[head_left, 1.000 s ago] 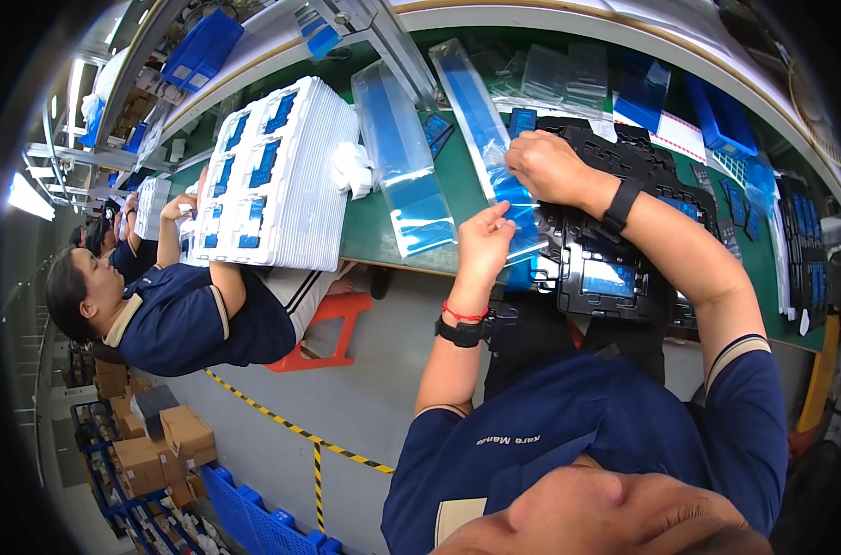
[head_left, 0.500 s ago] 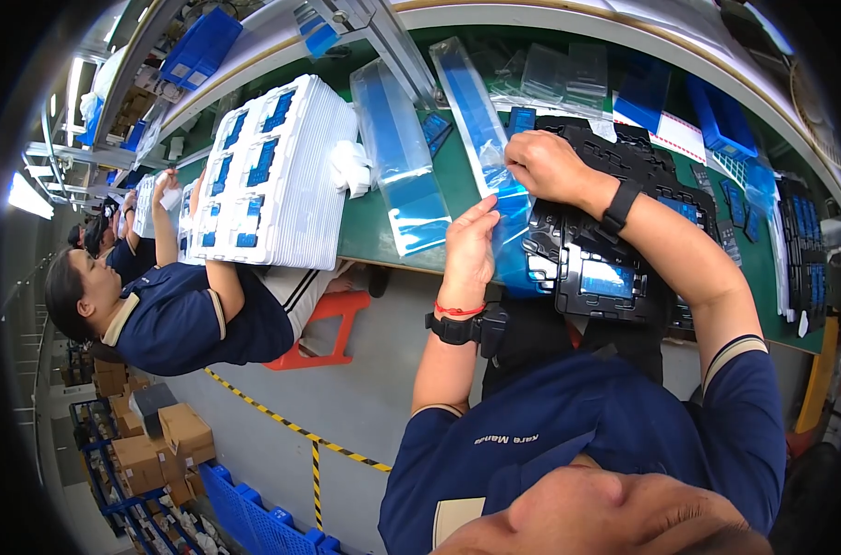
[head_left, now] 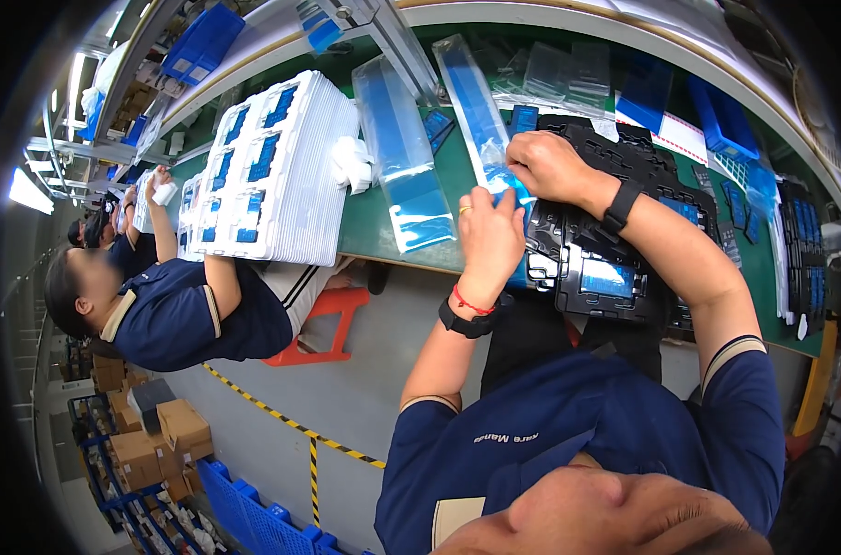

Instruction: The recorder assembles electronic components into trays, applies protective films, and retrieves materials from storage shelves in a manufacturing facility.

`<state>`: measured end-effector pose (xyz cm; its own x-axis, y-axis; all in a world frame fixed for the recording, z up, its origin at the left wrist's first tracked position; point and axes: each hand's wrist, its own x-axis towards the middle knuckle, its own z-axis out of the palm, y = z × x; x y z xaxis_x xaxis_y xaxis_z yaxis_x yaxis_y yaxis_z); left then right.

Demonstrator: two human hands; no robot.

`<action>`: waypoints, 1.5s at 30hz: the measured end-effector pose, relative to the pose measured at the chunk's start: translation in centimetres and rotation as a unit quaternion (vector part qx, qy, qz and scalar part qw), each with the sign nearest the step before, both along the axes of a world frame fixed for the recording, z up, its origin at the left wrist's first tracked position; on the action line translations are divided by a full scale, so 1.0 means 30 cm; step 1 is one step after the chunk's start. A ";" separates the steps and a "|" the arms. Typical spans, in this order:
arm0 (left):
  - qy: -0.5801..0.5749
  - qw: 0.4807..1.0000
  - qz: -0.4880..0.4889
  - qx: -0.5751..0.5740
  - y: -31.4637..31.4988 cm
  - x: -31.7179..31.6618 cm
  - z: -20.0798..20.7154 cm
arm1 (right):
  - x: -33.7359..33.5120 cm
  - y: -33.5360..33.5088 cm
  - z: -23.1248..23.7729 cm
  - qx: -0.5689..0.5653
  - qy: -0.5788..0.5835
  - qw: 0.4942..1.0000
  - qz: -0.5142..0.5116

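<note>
A long strip of blue film with a clear margin (head_left: pixel 471 92) lies slantwise on the green table in front of me. At its lower end my right hand (head_left: pixel 548 166) is closed, with the fingertips pinched on the film. My left hand (head_left: pixel 491 233), back upward, has its curled fingers on the same end, close beside the right. Its fingertips are partly hidden. Below the hands, black plastic trays (head_left: pixel 568 250) are stacked, and the top one holds a shiny blue-and-silver piece (head_left: pixel 608 277). A second blue film strip (head_left: pixel 404 157) lies to the left.
A tall stack of white trays (head_left: pixel 305 176) with blue parts stands at the left. A metal post (head_left: pixel 397 55) rises behind the strips. A co-worker (head_left: pixel 189 305) sits on a red stool (head_left: pixel 323 328). A blue bin (head_left: pixel 721 120) stands at the far right.
My left hand has turned back upward and moved in over the end of the film, next to the right hand. The right hand has hardly moved.
</note>
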<state>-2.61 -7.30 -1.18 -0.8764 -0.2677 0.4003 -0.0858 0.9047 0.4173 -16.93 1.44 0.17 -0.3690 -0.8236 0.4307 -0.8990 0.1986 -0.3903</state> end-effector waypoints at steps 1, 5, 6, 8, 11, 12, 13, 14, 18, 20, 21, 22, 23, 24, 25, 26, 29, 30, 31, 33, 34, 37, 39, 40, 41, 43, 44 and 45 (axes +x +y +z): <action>0.001 1.000 0.003 -0.001 -0.008 -0.006 -0.020 | 0.005 -0.008 0.003 -0.003 -0.003 1.000 0.001; 0.052 0.983 -0.177 -0.008 -0.029 -0.043 -0.074 | 0.005 -0.019 0.001 -0.007 -0.005 1.000 0.006; 0.026 0.987 -0.157 0.018 -0.025 -0.038 -0.072 | 0.003 -0.017 -0.001 -0.007 -0.004 1.000 0.004; -0.001 0.989 -0.138 0.045 -0.017 -0.036 -0.068 | 0.004 -0.011 -0.004 -0.008 -0.006 1.000 0.006; -0.034 0.994 -0.094 0.036 -0.013 -0.040 -0.068 | 0.009 -0.009 0.000 0.003 -0.013 1.000 0.000; -0.044 0.995 -0.087 0.036 -0.017 -0.052 -0.067 | 0.011 -0.012 0.001 0.003 -0.014 1.000 0.001; -0.053 0.995 -0.079 0.036 -0.024 -0.063 -0.069 | 0.016 -0.020 -0.001 0.004 -0.006 1.000 0.004; -0.053 0.995 -0.076 0.036 -0.036 -0.081 -0.078 | 0.021 -0.028 -0.001 0.006 0.002 1.000 0.008; -0.029 0.998 -0.063 0.010 -0.053 -0.093 -0.086 | 0.015 -0.040 0.002 0.006 0.000 1.000 -0.012; 0.019 0.997 -0.064 0.027 -0.050 -0.066 -0.069 | -0.001 -0.032 -0.005 -0.006 -0.034 0.998 -0.048; 0.027 0.997 -0.065 0.020 -0.048 -0.041 -0.062 | -0.012 -0.024 -0.008 -0.007 -0.033 0.998 -0.053; 0.074 0.995 -0.055 0.026 -0.039 -0.008 -0.058 | -0.007 -0.025 -0.011 -0.019 -0.029 0.999 -0.041; 0.073 0.995 -0.058 0.026 -0.035 -0.001 -0.062 | -0.005 -0.024 -0.015 -0.030 -0.024 0.999 -0.031; 0.050 0.993 -0.093 0.048 -0.031 0.002 -0.067 | -0.007 -0.021 -0.018 -0.028 -0.028 0.999 -0.031; 0.030 0.990 -0.122 0.070 -0.033 0.011 -0.067 | -0.001 -0.028 -0.013 -0.028 -0.028 0.999 -0.028; 0.010 0.989 -0.127 0.078 -0.041 0.000 -0.071 | 0.004 -0.033 -0.008 -0.020 -0.026 0.999 -0.026; -0.003 0.992 -0.115 0.046 -0.067 -0.049 -0.086 | 0.011 -0.038 -0.008 -0.010 -0.016 1.000 -0.021; -0.039 0.992 -0.112 0.042 -0.085 -0.069 -0.089 | 0.012 -0.042 -0.009 -0.008 -0.009 1.000 -0.018; -0.039 0.992 -0.113 0.043 -0.095 -0.090 -0.079 | 0.012 -0.043 -0.015 -0.008 -0.009 1.000 -0.019; -0.079 0.989 -0.118 0.026 -0.111 -0.118 -0.059 | 0.013 -0.055 -0.022 -0.026 -0.010 1.000 -0.014; -0.071 0.990 -0.115 0.039 -0.105 -0.127 -0.056 | 0.013 -0.056 -0.015 -0.026 -0.010 1.000 -0.013; -0.007 0.997 -0.082 0.004 -0.072 -0.065 -0.056 | 0.014 -0.059 0.002 0.020 -0.045 0.998 -0.047; -0.044 0.997 -0.069 -0.008 -0.033 -0.014 -0.028 | -0.003 -0.024 -0.006 0.010 -0.046 0.998 -0.044; -0.051 0.995 -0.080 0.007 -0.036 0.014 -0.034 | 0.000 -0.027 -0.006 0.009 -0.046 0.998 -0.044; -0.059 0.994 -0.091 0.022 -0.039 0.027 -0.047 | 0.002 -0.029 -0.007 0.013 -0.050 0.998 -0.041; -0.038 0.993 -0.113 0.014 -0.054 0.000 -0.061 | 0.006 -0.032 -0.004 0.016 -0.053 0.998 -0.035; -0.016 0.991 -0.133 0.007 -0.066 -0.020 -0.062 | 0.011 -0.036 -0.001 0.022 -0.049 0.998 -0.035; -0.015 0.991 -0.130 0.006 -0.077 -0.043 -0.061 | 0.014 -0.039 0.004 0.028 -0.045 0.998 -0.036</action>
